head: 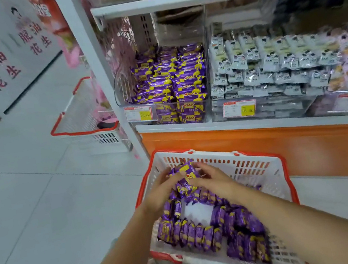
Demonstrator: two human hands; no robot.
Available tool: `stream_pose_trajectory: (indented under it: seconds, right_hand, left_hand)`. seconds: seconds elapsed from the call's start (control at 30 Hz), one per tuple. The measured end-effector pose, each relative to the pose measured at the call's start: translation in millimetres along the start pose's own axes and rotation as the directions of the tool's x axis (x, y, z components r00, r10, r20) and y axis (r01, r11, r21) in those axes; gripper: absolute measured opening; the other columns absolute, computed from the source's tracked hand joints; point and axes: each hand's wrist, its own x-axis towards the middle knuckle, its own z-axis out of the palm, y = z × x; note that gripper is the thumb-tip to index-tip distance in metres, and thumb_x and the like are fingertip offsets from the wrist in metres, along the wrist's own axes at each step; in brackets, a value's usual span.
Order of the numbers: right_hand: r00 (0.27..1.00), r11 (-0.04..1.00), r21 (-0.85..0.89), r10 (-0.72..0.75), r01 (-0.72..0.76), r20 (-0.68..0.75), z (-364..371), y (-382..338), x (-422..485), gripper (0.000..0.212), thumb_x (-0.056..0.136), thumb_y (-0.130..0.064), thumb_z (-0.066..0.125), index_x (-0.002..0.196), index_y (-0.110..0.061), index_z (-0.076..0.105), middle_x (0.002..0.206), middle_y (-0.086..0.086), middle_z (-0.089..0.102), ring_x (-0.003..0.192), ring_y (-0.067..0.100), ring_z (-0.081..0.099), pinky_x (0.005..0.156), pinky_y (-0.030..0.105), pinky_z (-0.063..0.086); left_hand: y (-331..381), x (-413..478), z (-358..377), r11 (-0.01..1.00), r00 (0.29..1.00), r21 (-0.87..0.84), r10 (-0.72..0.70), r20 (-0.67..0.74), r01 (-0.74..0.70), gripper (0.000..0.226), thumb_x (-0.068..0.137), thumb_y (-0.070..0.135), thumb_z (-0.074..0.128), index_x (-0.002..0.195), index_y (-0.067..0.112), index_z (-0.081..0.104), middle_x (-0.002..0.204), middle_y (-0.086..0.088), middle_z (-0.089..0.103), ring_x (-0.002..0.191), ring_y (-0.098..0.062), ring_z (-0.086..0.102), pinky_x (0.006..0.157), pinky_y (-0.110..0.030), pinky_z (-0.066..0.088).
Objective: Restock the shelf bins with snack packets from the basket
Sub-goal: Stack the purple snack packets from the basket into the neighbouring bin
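**Two hands on one bunch of packets**

Two hands met over the near basket point(276, 174). The left hand point(162, 192) curled its fingers against the left side of a small bunch of purple packets point(187, 179), and the right hand point(211, 177) pressed in from the other side, so the bunch sat pinched between both palms above the packets left in the basket. Up on the shelf, the purple bin point(172, 113) stood nearly full; beside it lay a grey-packet bin point(264, 106).
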Motion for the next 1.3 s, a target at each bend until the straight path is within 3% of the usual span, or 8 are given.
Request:
stream_pose_trajectory:
  seconds: [0.07, 0.2, 0.3, 0.43, 0.83, 1.0, 1.13, 1.3]
  right_hand:
    - [0.997, 0.992, -0.096, -0.074, 0.075, 0.019, -3, -17, -8, 0.053, 0.084, -0.039, 0.073, 0.133, -0.034, 0.051, 0.128, -0.012, 0.057, 0.118, 0.011, 0.056, 0.104, 0.037, 0.045]
    - [0.978, 0.96, -0.19, -0.197, 0.206, 0.066, 2, -56, -27, 0.051, 0.09, -0.037, 0.067, 0.137, -0.033, 0.047, 0.123, -0.016, 0.054, 0.107, 0.002, 0.054, 0.085, 0.016, 0.045]
    - [0.953, 0.919, -0.255, -0.29, 0.301, 0.084, 8, -80, -31, 0.058, 0.089, -0.045, 0.064, 0.141, -0.032, 0.043, 0.134, -0.011, 0.052, 0.118, 0.002, 0.05, 0.095, 0.017, 0.042]
    - [0.924, 0.892, -0.242, -0.367, 0.381, 0.103, 14, -117, -26, 0.064, 0.092, -0.023, 0.064, 0.148, -0.019, 0.035, 0.14, -0.005, 0.046, 0.118, -0.001, 0.047, 0.089, 0.002, 0.039]
    - [0.811, 0.685, -0.484, -0.577, 0.544, 0.095, 1, -227, 39, 0.064, 0.087, -0.028, 0.071, 0.144, -0.018, 0.043, 0.132, -0.007, 0.052, 0.118, 0.005, 0.049, 0.093, 0.014, 0.04]
    - [0.721, 0.591, -0.6, -0.692, 0.539, -0.034, -15, -253, 93, 0.066, 0.082, -0.023, 0.076, 0.14, -0.015, 0.046, 0.134, 0.004, 0.053, 0.119, 0.014, 0.052, 0.095, 0.02, 0.038]
    - [0.676, 0.582, -0.642, -0.725, 0.499, -0.132, -21, -266, 133, 0.066, 0.08, -0.019, 0.076, 0.138, -0.017, 0.045, 0.132, 0.009, 0.051, 0.118, 0.021, 0.051, 0.098, 0.034, 0.042]
    - [0.707, 0.584, -0.682, -0.694, 0.44, -0.139, -16, -262, 166, 0.067, 0.08, -0.014, 0.076, 0.138, -0.018, 0.043, 0.133, 0.011, 0.049, 0.117, 0.025, 0.052, 0.094, 0.031, 0.041]
  left_hand:
    - [12, -11, -6, 0.999, 1.0, 0.026, 0.025, -0.014, -0.024, 0.049, 0.081, 0.036, 0.075, 0.124, 0.022, 0.056, 0.112, -0.002, 0.068, 0.093, -0.012, 0.065, 0.075, -0.024, 0.045]
    - [38, -35, -8, 0.993, 0.994, 0.047, 0.109, -0.031, -0.107, 0.021, 0.092, 0.023, 0.063, 0.105, 0.007, 0.066, 0.09, -0.007, 0.068, 0.077, -0.016, 0.065, 0.067, -0.022, 0.049]
    - [60, -46, -10, 0.982, 0.977, 0.044, 0.185, -0.107, -0.182, 0.017, 0.086, 0.025, 0.062, 0.091, 0.01, 0.065, 0.079, -0.001, 0.066, 0.071, -0.014, 0.061, 0.071, -0.027, 0.046]
    - [90, -52, -16, 0.962, 0.952, -0.022, 0.264, -0.153, -0.27, 0.027, 0.076, 0.028, 0.061, 0.091, 0.007, 0.063, 0.084, -0.008, 0.064, 0.076, -0.019, 0.058, 0.078, -0.035, 0.049]
    - [176, -9, -46, 0.89, 0.88, -0.12, 0.4, -0.256, -0.44, 0.017, 0.097, 0.014, 0.045, 0.103, 0.007, 0.06, 0.094, -0.011, 0.063, 0.089, -0.024, 0.056, 0.086, -0.036, 0.049]
    - [178, 27, -56, 0.826, 0.739, 0.428, 0.538, -0.405, -0.367, 0.06, 0.097, 0.018, 0.049, 0.151, 0.01, 0.024, 0.154, -0.009, 0.025, 0.141, -0.021, 0.026, 0.117, -0.038, 0.023]
    - [168, 49, -69, 0.583, 0.641, 0.785, 0.688, -0.34, -0.21, 0.076, 0.096, 0.02, 0.054, 0.154, 0.005, 0.007, 0.162, -0.012, 0.002, 0.149, -0.024, 0.001, 0.119, -0.033, 0.004]
    - [150, 70, -72, 0.41, 0.617, 0.889, 0.759, -0.208, -0.205, 0.079, 0.091, 0.017, 0.053, 0.153, 0.002, 0.007, 0.162, -0.013, -0.006, 0.15, -0.026, -0.002, 0.119, -0.033, 0.01]
